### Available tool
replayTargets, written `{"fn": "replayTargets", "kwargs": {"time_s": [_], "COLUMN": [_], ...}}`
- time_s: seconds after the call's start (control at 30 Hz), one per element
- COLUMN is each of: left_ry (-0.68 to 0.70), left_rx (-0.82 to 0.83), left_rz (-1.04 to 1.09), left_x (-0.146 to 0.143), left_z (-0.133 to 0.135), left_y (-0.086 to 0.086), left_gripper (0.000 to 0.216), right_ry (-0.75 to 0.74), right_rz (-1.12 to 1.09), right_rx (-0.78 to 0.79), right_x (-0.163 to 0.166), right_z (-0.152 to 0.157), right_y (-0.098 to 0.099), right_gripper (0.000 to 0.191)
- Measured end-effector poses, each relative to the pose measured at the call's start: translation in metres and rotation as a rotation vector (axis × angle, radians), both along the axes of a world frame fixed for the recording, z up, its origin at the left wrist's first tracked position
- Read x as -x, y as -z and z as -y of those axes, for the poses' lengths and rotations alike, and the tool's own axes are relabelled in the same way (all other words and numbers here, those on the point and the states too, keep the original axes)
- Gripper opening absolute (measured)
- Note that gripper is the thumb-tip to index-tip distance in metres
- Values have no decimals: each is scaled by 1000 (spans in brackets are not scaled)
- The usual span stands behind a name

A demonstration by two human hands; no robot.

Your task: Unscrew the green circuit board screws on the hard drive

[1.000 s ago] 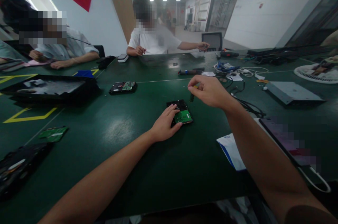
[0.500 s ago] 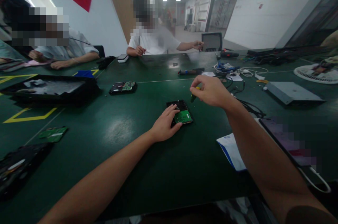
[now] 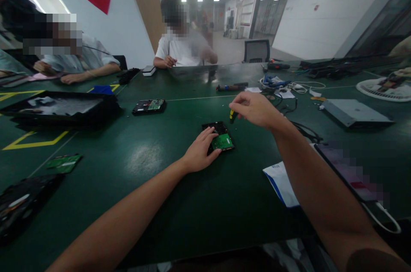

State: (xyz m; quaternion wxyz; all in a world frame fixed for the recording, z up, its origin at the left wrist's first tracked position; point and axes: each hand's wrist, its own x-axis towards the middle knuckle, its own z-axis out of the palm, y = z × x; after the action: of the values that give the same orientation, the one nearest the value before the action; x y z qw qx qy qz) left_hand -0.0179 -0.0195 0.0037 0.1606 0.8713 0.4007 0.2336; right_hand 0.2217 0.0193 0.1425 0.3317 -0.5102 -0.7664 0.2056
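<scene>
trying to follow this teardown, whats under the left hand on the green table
The left hand presses on a black hard drive with its green circuit board facing up. The drive's near-left corner is covered by the fingers, so nothing there can be seen.

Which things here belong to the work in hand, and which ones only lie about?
In use: hard drive under the left hand; screwdriver in the right hand.

Lying about: second drive, loose board, black tray, grey box, cables.
</scene>
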Motion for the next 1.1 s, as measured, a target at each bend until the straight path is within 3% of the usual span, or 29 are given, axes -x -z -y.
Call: {"fn": "replayTargets", "kwargs": {"time_s": [0.33,0.5,0.6,0.87,1.1], "left_ry": [16,5,5,6,2], "left_rx": [-13,-2,6,-8,-9], "left_rz": [14,10,16,3,5], "left_x": [0,0,0,0,0], "left_z": [0,1,2,0,-1], "left_y": [1,-2,-3,0,2], "left_gripper": [57,58,57,58,58], "right_ry": [-157,-53,2,-192,-85], "right_rz": [-238,-85,-87,-225,-77], "right_rx": [195,72,83,210,77], "right_x": [5,-1,-2,5,-1], "right_z": [-1,-4,-4,2,-2], "right_y": [3,3,4,2,2], "right_gripper": [24,22,21,27,24]}}
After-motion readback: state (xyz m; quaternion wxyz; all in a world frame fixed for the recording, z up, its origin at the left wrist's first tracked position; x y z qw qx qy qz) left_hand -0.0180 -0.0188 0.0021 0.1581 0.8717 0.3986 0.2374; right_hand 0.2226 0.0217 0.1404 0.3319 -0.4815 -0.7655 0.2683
